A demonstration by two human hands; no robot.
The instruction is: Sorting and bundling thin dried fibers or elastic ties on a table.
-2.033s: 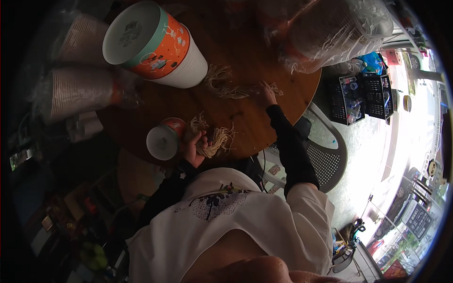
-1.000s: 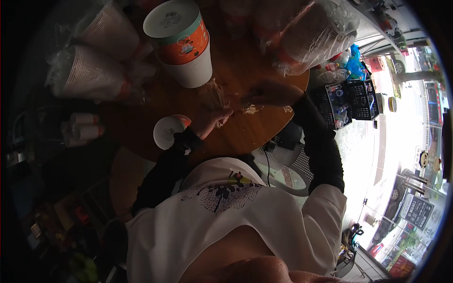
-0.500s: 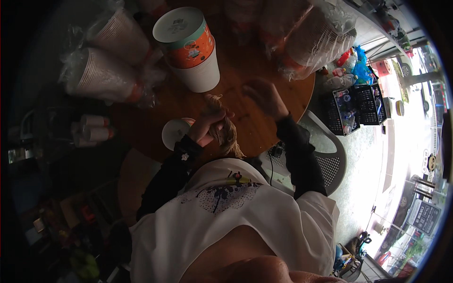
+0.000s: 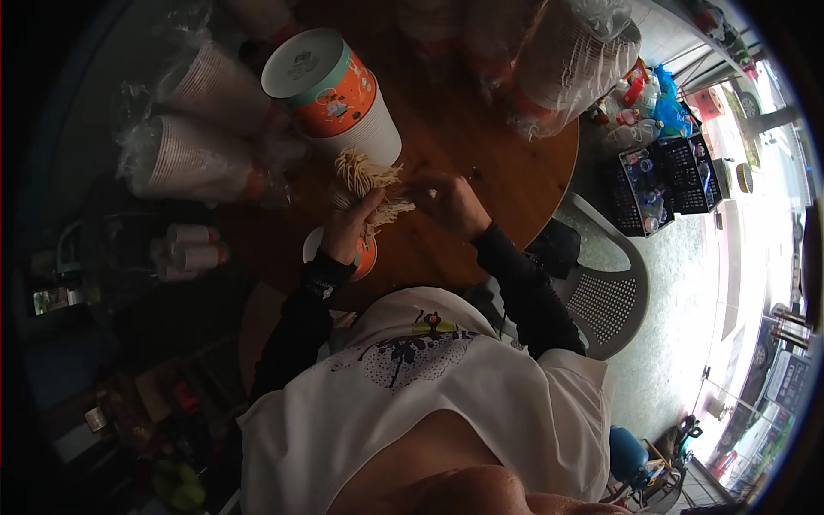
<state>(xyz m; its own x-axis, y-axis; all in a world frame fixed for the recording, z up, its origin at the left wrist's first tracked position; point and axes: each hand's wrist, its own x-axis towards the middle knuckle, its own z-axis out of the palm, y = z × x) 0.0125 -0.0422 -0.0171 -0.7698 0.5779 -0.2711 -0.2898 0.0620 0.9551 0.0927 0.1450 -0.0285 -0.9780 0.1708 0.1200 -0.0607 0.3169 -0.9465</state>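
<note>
Beige strands (image 4: 364,173) fill the left hand (image 4: 345,233), right hand (image 4: 455,206) curled close by

Two hands (image 4: 346,230) (image 4: 455,206), one strand bundle (image 4: 364,173), one unbagged tub stack (image 4: 339,99) and one single tub (image 4: 366,260) show.

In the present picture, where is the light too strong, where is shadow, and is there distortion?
Head view, right: glare washes out the floor beyond the gray chair; head view, middle: the left hand and right hand sit in dim light; head view, left: deep shadow hides details; head view, rim: fisheye distortion bends straight edges.
</note>
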